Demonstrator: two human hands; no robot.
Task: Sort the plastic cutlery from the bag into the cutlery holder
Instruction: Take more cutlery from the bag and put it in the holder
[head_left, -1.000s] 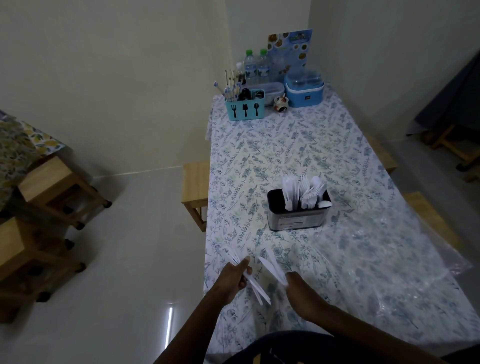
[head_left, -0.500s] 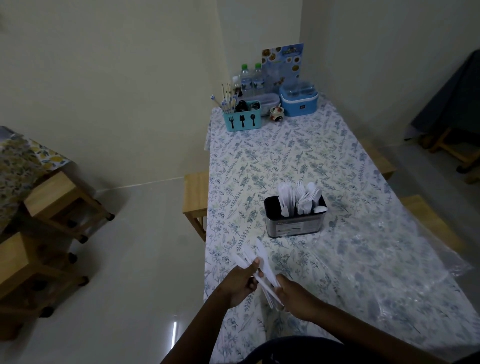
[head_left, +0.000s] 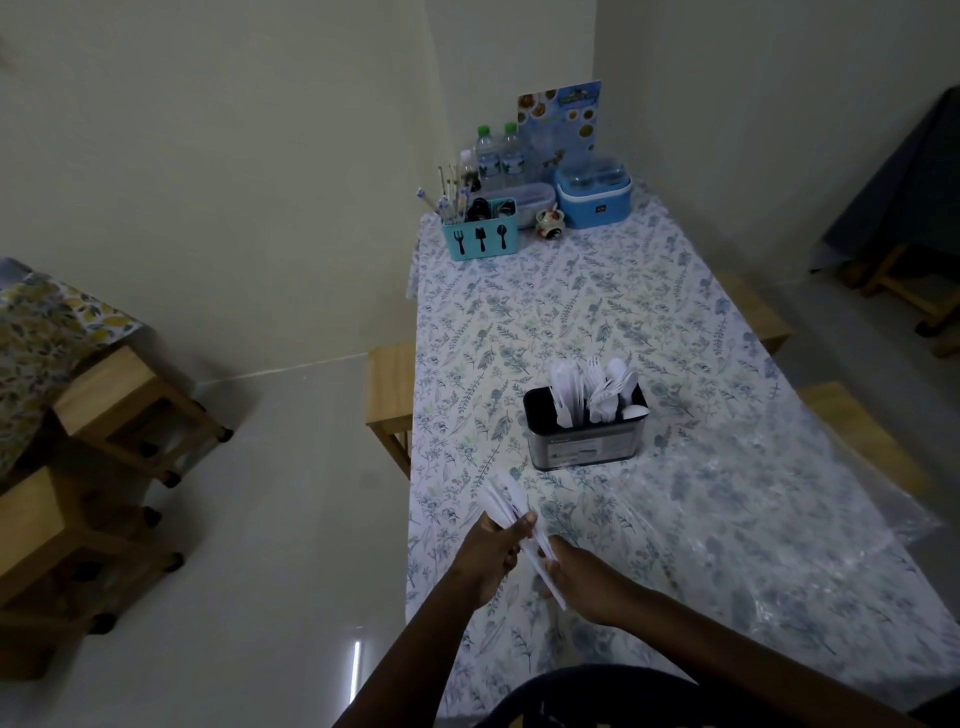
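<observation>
Two hands meet over the near left part of the table (head_left: 675, 322), sharing one bundle of white plastic cutlery (head_left: 511, 512). The left hand (head_left: 491, 553) is clenched around the middle of the bundle, thumb on top. The right hand (head_left: 584, 574) closes on the bundle's lower end, where the pieces stick out toward the person. The bundle's long axis runs diagonally: its upper ends point away and to the left, fanning slightly above the left hand, and its lower ends point down and to the right, near the right wrist. Whether these pieces are knives, forks or spoons is too blurred to tell.

Beyond the hands, well apart from them, the dark cutlery holder (head_left: 584, 441) stands upright on the floral tablecloth. White cutlery already stands in it, handles down: flat pieces in the left compartment, forks and spoons further right. A clear plastic bag (head_left: 779, 530) lies flat on the cloth to the right of the hands.

At the table's far end stand a teal caddy (head_left: 480, 239), water bottles (head_left: 498, 156) and a blue lidded box (head_left: 595, 197). Wooden stools (head_left: 124, 410) stand on the floor at left.
</observation>
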